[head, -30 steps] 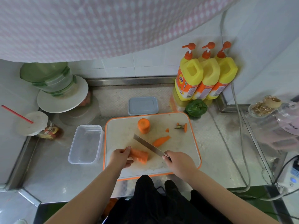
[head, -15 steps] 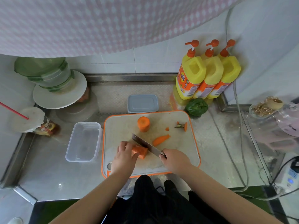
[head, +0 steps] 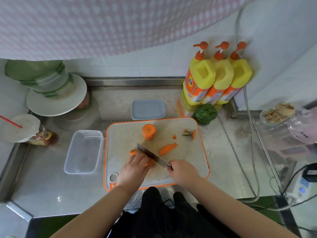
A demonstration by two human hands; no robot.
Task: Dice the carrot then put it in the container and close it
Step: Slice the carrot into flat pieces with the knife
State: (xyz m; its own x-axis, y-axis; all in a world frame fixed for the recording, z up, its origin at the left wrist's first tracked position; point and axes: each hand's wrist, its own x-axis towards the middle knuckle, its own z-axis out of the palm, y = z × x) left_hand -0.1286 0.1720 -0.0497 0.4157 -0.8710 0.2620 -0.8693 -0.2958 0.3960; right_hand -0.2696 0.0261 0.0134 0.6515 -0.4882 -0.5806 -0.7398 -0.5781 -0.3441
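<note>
- Left hand (head: 133, 170) lies on the carrot piece (head: 133, 152) near the front-left of the cutting board (head: 120, 143), fingers curled over it, pinning it down; orange shows past the fingertips at the far end & beside the hand at the near end.
- Right hand (head: 182, 172) grips the knife (head: 152, 156) by the handle, at the board's front centre; handle mostly hidden in the fist.
- Blade runs diagonally up-left from the right hand, crossing the carrot piece just beside the left fingertips; edge looks to be in or on the carrot, can't tell how deep.
- Other carrot bits on the board, all apart from both hands: a thick stump (head: 148, 131) standing on end toward the back, a long sliver (head: 167, 148) lying flat just right of the blade, a tiny scrap (head: 174, 136) & the cut-off top w/ green stalk (head: 189, 133) toward the back right.
- Clear container (head: 84, 152) sits on the worktop (head: 42, 186) touching or just beside the board's left edge, open, nothing orange in it.
- Its grey lid (head: 148, 109) lies flat on the worktop behind the board, well apart from the container.
- Three yellow pump bottles (head: 216, 79) stand at the back right, something green (head: 205, 113) in front of them.
- Lidded cup w/ red straw (head: 22, 128) at the far left.
</note>
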